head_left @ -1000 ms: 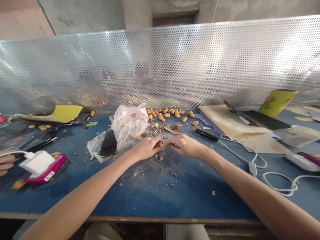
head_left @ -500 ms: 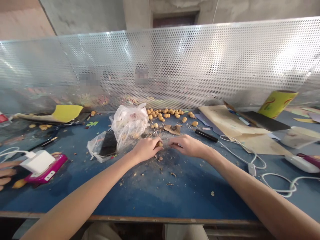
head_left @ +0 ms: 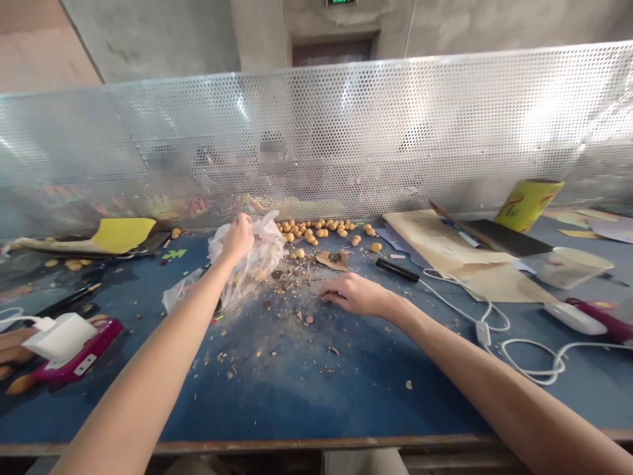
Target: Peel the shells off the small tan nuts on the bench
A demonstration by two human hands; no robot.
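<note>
My left hand (head_left: 241,237) is over the crumpled clear plastic bag (head_left: 264,254), its fingers closed. Whatever it may hold is hidden behind the fingers. Low over the blue table (head_left: 297,389), my right hand (head_left: 352,294) has its fingers curled together, and I cannot make out what is in them. Close to its fingertips lie small scraps and twig-like debris (head_left: 291,274) and a curled brown piece (head_left: 332,260). Several small round yellow-brown fruits (head_left: 321,231) are gathered behind, along the perforated screen.
A perforated metal screen (head_left: 316,145) borders the back. Brown paper sheets (head_left: 435,244), a black cylinder (head_left: 397,270), a white cable (head_left: 494,326), a plastic cup (head_left: 573,266) and a yellow tube (head_left: 529,206) are on the right. At left, another person's hand (head_left: 12,349) is beside a magenta power strip (head_left: 84,363).
My left hand has moved from the middle, where it held a small round brownish thing, up and left over the plastic bag. My right hand stays near the debris. The view has shifted slightly.
</note>
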